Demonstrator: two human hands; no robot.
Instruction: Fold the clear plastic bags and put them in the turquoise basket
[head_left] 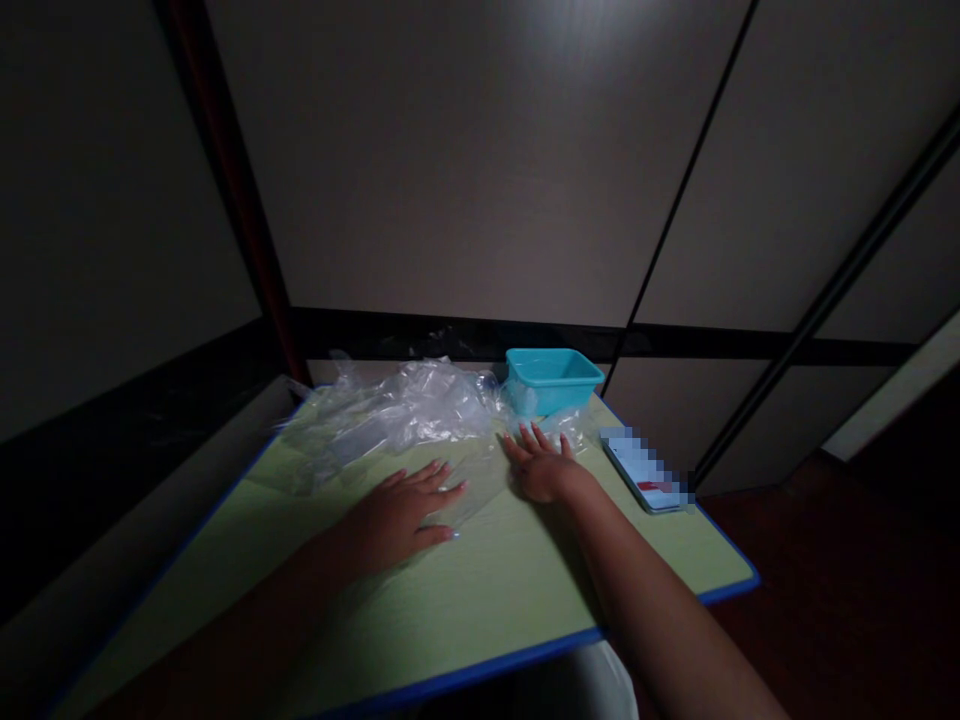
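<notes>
Head view — turquoise tub (562,398) (floor hidden) beyond right hand (541,468) — clear plastic (442,400) beside tub.

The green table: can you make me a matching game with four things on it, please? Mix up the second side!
Things:
1. Box
2. Plastic sheeting
3. Phone
4. Left hand

Looks:
A. Crumpled and see-through
B. Palm down, fingers spread
C. Turquoise, with an open top
D. Flat, with a bright screen

Right pairs: 1-C, 2-A, 3-D, 4-B
</notes>
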